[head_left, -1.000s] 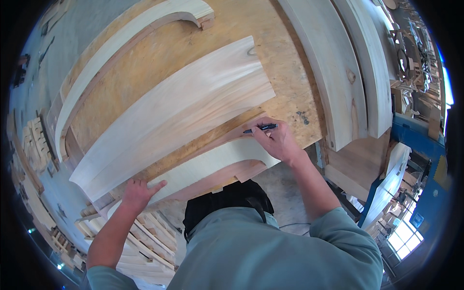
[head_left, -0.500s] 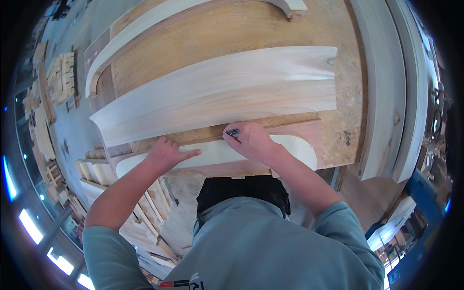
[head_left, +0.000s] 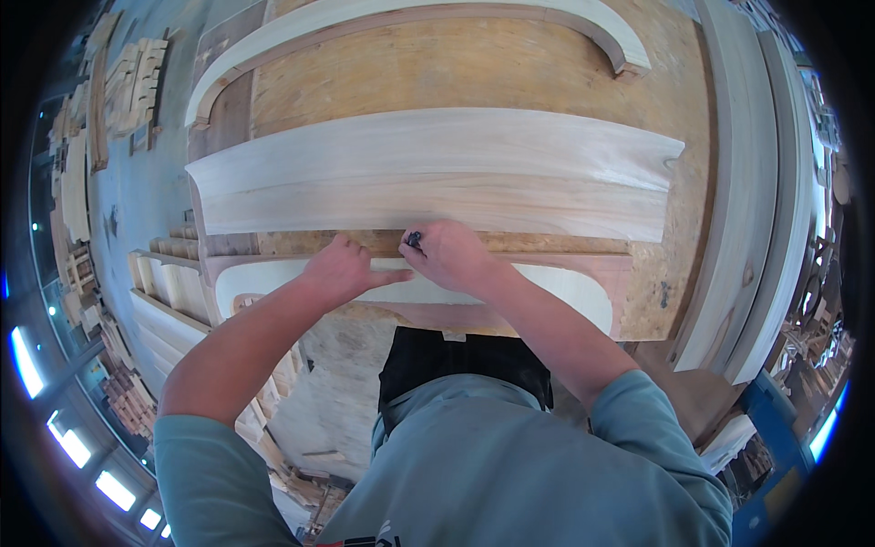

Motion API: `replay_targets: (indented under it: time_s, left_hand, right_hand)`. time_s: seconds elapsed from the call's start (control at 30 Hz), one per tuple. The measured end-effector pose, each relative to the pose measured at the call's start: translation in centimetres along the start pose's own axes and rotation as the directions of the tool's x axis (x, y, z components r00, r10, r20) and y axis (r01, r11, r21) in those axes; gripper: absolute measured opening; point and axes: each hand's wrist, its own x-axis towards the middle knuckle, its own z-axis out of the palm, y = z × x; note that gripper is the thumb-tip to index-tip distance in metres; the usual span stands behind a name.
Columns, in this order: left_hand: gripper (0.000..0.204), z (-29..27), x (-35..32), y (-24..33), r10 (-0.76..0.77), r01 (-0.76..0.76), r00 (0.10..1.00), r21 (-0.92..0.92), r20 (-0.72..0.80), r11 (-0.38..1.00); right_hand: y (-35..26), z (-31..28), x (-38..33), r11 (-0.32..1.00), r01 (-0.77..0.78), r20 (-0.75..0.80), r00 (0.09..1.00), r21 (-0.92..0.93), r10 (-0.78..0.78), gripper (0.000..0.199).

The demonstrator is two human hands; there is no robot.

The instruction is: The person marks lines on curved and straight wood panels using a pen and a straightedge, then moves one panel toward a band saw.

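Note:
A long pale strip with rounded ends (head_left: 574,290) lies flat on a pinkish wooden board (head_left: 437,316) at the bench's near edge. My left hand (head_left: 342,271) is closed over the strip's far edge, fingers bent and thumb stretched to the right along its face. Just right of that thumb, my right hand (head_left: 448,258) grips a dark pen (head_left: 414,239) close to the same far edge. The pen's tip is hidden by my hand. Beyond both hands lies a wide, gently curved pale panel (head_left: 437,173).
An arched wooden piece (head_left: 410,16) lies at the far side of the wooden bench top (head_left: 428,68). Long thick boards (head_left: 743,182) run along the right. Stacked slats (head_left: 169,314) stand at the near left, and more timber (head_left: 132,87) lies on the floor at far left.
My right hand with the pen has moved left along the strip's far edge, and my left hand slightly right, so they are closer together. The whole view has turned slightly.

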Motion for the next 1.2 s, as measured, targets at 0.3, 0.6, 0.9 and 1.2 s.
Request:
replay_targets:
  time_s: [0.3, 0.6, 0.9, 1.2]
  left_hand:
    - [0.066, 0.2, 0.2, -0.2, 0.001, -0.001, 0.998, 0.003, 0.066, 1.0]
    - [0.063, -0.1, 0.5, -0.1, 0.022, -0.025, 0.993, 0.023, 0.119, 0.999]
    - [0.07, 0.0, 0.3, -0.3, 0.074, -0.078, 0.994, 0.049, 0.086, 0.996]
    - [0.1, 0.6, 0.1, -0.9, 0.136, -0.143, 0.988, 0.098, 0.075, 0.985]
  right_hand:
    - [2.2, -4.3, -5.8, 0.985, -0.165, -0.093, 0.983, -0.054, 0.159, 0.02]
    - [7.7, -9.5, -17.3, 0.932, -0.348, -0.4, 0.844, 0.098, 0.357, 0.015]
    - [10.8, -9.4, -25.3, 0.833, -0.399, -0.515, 0.657, 0.383, 0.551, 0.018]
    - [11.7, -3.8, -31.9, 0.744, -0.31, -0.598, 0.45, 0.592, 0.664, 0.018]
